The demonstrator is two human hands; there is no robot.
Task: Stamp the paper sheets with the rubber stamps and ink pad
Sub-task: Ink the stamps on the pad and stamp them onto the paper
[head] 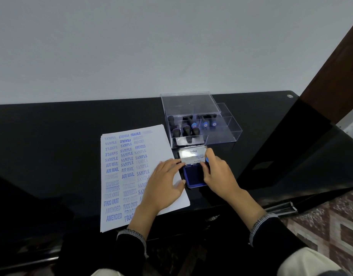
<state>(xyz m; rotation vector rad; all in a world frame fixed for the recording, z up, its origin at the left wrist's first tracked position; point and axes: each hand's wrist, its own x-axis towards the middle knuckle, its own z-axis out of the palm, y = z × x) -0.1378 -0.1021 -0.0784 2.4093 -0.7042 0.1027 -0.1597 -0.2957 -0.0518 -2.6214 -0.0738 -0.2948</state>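
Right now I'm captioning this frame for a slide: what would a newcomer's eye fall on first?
Most striking is the white paper sheet at centre-left of the black table, crowded with blue stamped words like SAMPLE and AIR MAIL. Just right of it, both hands meet at the ink pad: the left hand touches its half-open lid, the right hand holds its right side. Behind sits a clear plastic box of black-handled rubber stamps.

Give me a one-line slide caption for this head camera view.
Both hands, left and right, at the lid of a blue ink pad, beside a stamped sheet.
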